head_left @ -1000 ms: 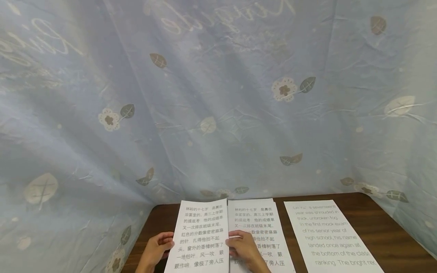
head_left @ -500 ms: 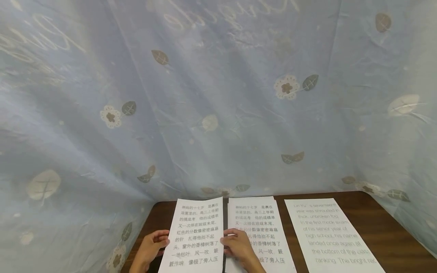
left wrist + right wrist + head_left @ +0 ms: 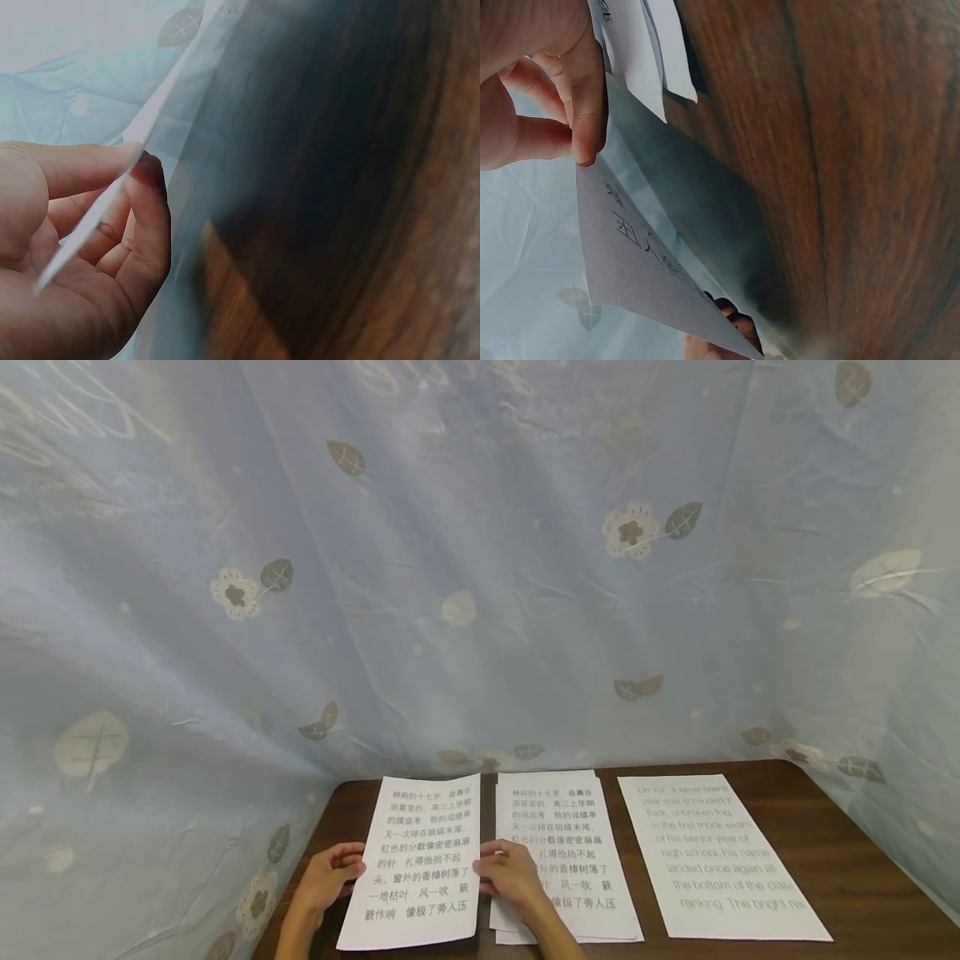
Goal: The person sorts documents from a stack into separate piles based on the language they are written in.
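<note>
A white sheet of paper [image 3: 420, 860] printed with Chinese text is held between both hands at the left of the table. My left hand [image 3: 322, 881] pinches its left edge between thumb and fingers; the left wrist view shows the paper [image 3: 161, 105] edge-on in that grip. On the opposite edge, my right hand [image 3: 513, 875] pinches the sheet, its wrist overlapping the stack of printed sheets [image 3: 558, 827]. In the right wrist view the held paper [image 3: 645, 277] slants above the tabletop, with part of the left hand [image 3: 739, 334] showing behind its far end.
Beside the stack, on the right, lies a single sheet with English text [image 3: 720, 860]. The stack's lower sheets stick out slightly at its edges. Everything lies on a dark brown wooden table [image 3: 840, 827]. A blue patterned cloth [image 3: 480, 568] hangs behind and at both sides.
Both hands have moved the held sheet to the left, away from the stack, and a strip of dark table now shows between them. The stack and the English sheet keep their places.
</note>
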`<state>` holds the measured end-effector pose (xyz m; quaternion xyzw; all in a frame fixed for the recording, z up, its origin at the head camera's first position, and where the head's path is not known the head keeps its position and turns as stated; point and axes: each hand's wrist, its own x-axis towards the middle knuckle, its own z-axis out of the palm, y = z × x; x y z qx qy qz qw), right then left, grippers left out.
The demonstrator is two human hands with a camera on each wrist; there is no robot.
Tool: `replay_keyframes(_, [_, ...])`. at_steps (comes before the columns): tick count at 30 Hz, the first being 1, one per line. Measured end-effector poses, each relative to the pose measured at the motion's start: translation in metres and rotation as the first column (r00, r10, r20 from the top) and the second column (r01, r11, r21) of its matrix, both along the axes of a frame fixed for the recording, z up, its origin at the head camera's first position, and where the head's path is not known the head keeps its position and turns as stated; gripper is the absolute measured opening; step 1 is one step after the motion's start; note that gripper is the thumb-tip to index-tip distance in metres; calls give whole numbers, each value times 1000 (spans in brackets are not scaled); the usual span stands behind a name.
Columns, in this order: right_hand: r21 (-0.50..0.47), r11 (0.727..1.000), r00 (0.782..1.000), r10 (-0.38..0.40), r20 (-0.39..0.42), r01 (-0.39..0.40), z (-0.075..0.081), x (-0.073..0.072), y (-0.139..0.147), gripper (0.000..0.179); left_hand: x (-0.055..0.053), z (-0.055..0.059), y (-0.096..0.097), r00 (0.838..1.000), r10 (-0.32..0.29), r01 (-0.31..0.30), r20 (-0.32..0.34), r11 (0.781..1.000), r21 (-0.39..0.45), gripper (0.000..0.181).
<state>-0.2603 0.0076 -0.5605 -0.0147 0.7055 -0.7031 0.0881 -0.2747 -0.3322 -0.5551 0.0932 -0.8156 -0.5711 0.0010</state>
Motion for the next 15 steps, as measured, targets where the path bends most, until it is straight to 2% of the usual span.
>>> replay_keyframes(6, [17,1000,1000,-25,-19,25,0,-5,-3,39,-7,-3,0,1000,1,-1,0,1000,-8,36])
replay_keyframes(15, [148,984,993,-90,-80,102,-6,-9,-5,31,-12,-7,9,1000,-3,2,-20,999,-36,35])
